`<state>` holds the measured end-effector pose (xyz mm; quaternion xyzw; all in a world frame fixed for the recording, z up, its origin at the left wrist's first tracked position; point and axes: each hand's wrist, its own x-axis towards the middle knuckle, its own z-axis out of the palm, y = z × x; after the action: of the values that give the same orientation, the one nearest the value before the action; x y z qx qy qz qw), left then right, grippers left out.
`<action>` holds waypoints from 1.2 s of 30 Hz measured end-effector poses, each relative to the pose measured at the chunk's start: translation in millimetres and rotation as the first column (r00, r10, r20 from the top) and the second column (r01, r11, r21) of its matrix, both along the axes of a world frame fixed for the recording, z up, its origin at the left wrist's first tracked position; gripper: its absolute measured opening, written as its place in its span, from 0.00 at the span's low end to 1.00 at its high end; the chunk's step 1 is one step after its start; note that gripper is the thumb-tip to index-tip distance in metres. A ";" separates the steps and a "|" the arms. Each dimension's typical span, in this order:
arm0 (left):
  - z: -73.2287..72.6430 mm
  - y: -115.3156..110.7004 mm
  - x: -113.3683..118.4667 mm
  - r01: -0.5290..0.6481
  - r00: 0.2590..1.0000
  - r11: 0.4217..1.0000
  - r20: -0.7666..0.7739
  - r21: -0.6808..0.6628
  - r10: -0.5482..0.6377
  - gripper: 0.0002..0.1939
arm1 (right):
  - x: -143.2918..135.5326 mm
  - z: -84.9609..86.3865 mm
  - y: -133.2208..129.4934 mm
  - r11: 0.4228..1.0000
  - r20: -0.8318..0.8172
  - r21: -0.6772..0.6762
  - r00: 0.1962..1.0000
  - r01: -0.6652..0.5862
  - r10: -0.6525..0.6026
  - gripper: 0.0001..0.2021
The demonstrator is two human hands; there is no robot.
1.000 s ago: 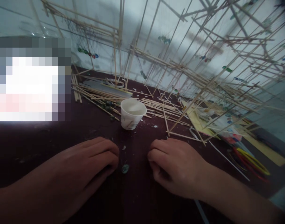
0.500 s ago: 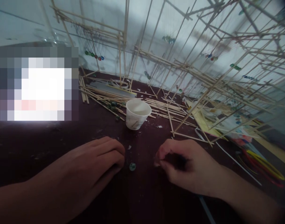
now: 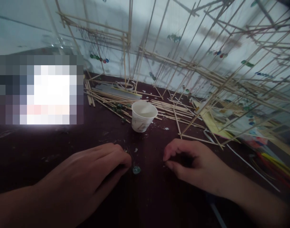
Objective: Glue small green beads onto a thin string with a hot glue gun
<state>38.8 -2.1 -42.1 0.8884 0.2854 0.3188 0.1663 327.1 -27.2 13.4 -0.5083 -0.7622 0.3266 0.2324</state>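
Observation:
My left hand (image 3: pixel 104 167) rests low over the dark table (image 3: pixel 145 202) with its fingers curled together; what its fingertips hold, if anything, is hidden. A small greenish glass marble (image 3: pixel 136 170) lies just to the right of those fingertips. On the marble's other side, my right hand (image 3: pixel 192 164) has thumb and forefinger pinched; anything between the tips is too small to name. Beyond both hands stands an upright white paper cup (image 3: pixel 144 118). Several dark green marbles (image 3: pixel 119 109) lie on thin wooden sticks (image 3: pixel 104 98) left of the cup.
Stick frames (image 3: pixel 180 98) with hanging coloured marbles rise along the back and right. A yellow sheet (image 3: pixel 212 122), plastic bags and yellow-and-red handles (image 3: pixel 278 164) lie at the right. A pixelated bright area covers the left. A white strip (image 3: pixel 251 167) lies beside my right forearm.
The whole view has shifted, so most things appear slightly further right. The marble now sits closer to my left fingertips. My right fingertips look more tightly pinched.

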 end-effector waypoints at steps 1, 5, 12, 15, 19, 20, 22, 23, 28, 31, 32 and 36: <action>-0.9 0.1 -0.4 0.004 1.000 1.000 0.001 -0.004 -0.004 0.09 | 0.8 0.6 0.3 1.000 -0.018 0.006 1.000 0.006 -0.006 0.05; -4.5 0.8 -2.6 0.001 0.999 1.000 -0.038 -0.011 -0.001 0.09 | 6.1 4.2 1.9 0.999 -0.033 0.045 0.999 0.029 -0.028 0.06; -4.6 -1.2 -5.6 -0.033 0.998 0.999 -0.053 0.024 0.034 0.10 | 20.2 13.7 6.1 0.997 -0.046 0.052 0.997 0.065 -0.062 0.06; -4.0 -0.4 -5.4 -0.033 0.997 0.999 -0.065 0.011 0.034 0.10 | 25.6 15.6 6.9 0.990 -0.027 0.106 0.996 0.092 -0.089 0.06; -4.3 -0.4 -5.3 -0.049 0.997 0.999 -0.065 0.003 0.049 0.10 | 28.9 12.9 3.9 0.969 0.163 0.227 0.977 0.101 -0.140 0.10; -4.3 -0.5 -5.2 -0.041 0.997 0.999 -0.062 0.003 0.042 0.10 | 28.5 11.7 2.1 0.962 0.208 0.258 0.968 0.086 -0.142 0.11; -4.3 -0.7 -4.8 -0.041 0.997 0.999 -0.064 -0.004 0.041 0.10 | 25.8 9.8 -2.5 0.943 0.247 0.331 0.961 0.038 -0.126 0.11; -4.1 -0.8 -4.6 -0.046 0.997 0.999 -0.069 -0.009 0.045 0.10 | 23.5 9.2 -5.2 0.926 0.239 0.377 0.965 0.014 -0.112 0.11; -3.6 -1.6 -5.0 -0.030 0.997 0.999 -0.078 -0.031 0.027 0.10 | 5.2 12.3 -16.6 0.841 0.154 0.540 0.986 -0.024 -0.071 0.11; -4.3 -3.0 -6.8 -0.051 0.994 0.999 -0.096 -0.010 0.050 0.11 | -10.2 15.2 -16.9 0.920 0.157 0.392 0.986 -0.011 -0.056 0.12; -4.7 -3.2 -7.4 -0.061 0.994 0.998 -0.095 0.011 0.061 0.12 | -15.5 15.4 -15.8 0.954 0.181 0.298 0.982 -0.004 -0.052 0.13; -4.3 -1.8 -8.2 -0.053 0.995 0.996 -0.080 0.066 0.059 0.12 | -30.7 10.2 -8.8 0.999 0.302 0.029 0.953 -0.022 0.012 0.17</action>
<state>30.6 -3.9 -46.4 0.8972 0.3065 0.2955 0.1172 296.5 -36.0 23.6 -0.5417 -0.7983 0.2349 0.1188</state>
